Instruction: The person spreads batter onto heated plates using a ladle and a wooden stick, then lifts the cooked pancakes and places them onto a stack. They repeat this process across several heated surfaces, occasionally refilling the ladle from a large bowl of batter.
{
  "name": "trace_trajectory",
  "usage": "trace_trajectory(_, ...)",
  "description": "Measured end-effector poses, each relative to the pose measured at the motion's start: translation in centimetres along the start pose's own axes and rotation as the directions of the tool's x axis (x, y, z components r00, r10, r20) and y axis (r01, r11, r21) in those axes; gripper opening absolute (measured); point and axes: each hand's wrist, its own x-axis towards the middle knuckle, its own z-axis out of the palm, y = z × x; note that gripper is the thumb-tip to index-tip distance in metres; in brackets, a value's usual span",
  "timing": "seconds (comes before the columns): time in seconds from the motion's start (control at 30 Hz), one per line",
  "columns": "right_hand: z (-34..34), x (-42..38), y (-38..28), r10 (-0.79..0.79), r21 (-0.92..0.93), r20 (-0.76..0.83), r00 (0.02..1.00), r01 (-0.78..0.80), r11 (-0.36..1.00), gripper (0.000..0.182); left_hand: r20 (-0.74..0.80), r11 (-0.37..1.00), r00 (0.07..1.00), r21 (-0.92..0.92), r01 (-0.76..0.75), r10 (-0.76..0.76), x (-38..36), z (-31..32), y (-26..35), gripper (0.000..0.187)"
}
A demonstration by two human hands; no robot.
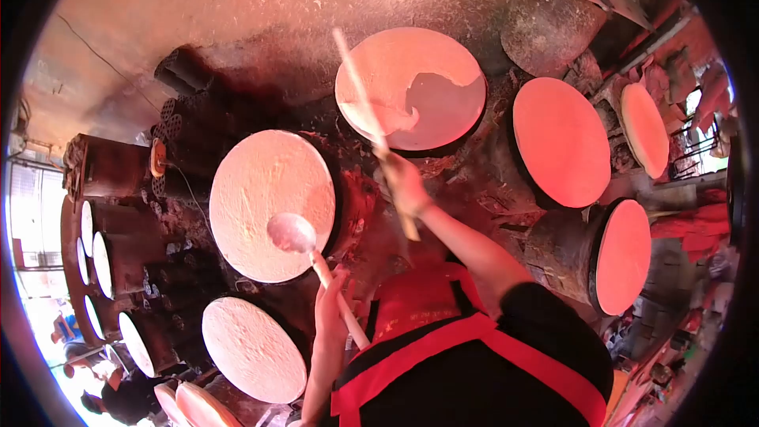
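My right hand [405,188] is closed around a long wooden stick [360,87]. The stick slants across the left side of a round griddle [447,115], its far end blurred. Pale batter [395,59] coats much of that griddle, leaving a grey patch bare at the lower right. My left hand [330,304] grips the wooden handle of a ladle [291,232]. The ladle's bowl hangs over the lower right of another round griddle [265,182], which is covered with a bumpy, pale layer.
To the right stand more round griddles [561,142] with smooth surfaces. Another pale, coated griddle [253,348] sits at lower left. Dark cylinders with holes [178,115] are stacked by the wall. A thin cable [190,186] runs down at left. People [126,395] are at the lower left edge.
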Motion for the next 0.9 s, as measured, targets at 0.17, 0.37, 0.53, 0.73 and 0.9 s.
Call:
trace_trajectory(0.17, 9.0, 7.6, 4.3, 0.023, 0.053, -0.224, 0.974, -0.012, 0.999, 0.041, 0.068, 0.997, 0.997, -0.076, -0.026, 0.031, -1.9, -4.0, -0.8, 0.051)
trace_trajectory(0.37, 5.4, -2.8, 4.4, 0.143, 0.212, -0.299, 0.943, -0.08, 0.974, 0.041, -0.003, 0.998, 0.999, -0.039, 0.048, -0.048, -3.7, -2.0, 0.6, 0.042)
trace_trajectory(0.53, -2.2, -7.0, 2.2, 0.158, 0.16, -0.309, 0.938, -0.113, 0.981, 0.043, 0.116, 0.995, 0.99, -0.06, -0.078, 0.085, -2.3, -0.5, -0.5, 0.036)
trace_trajectory(0.73, -2.2, -3.0, -2.5, 0.116, 0.425, -0.368, 0.923, 0.056, 0.903, 0.03, 0.194, 0.996, 0.977, -0.025, -0.08, 0.083, -2.8, 1.2, -1.2, 0.03)
trace_trajectory(0.9, -3.2, -6.4, 0.4, 0.182, 0.08, -0.053, 0.982, -0.177, 0.981, 0.025, 0.213, 0.998, 0.975, 0.004, -0.071, 0.068, -2.1, 3.3, -2.4, 0.03)
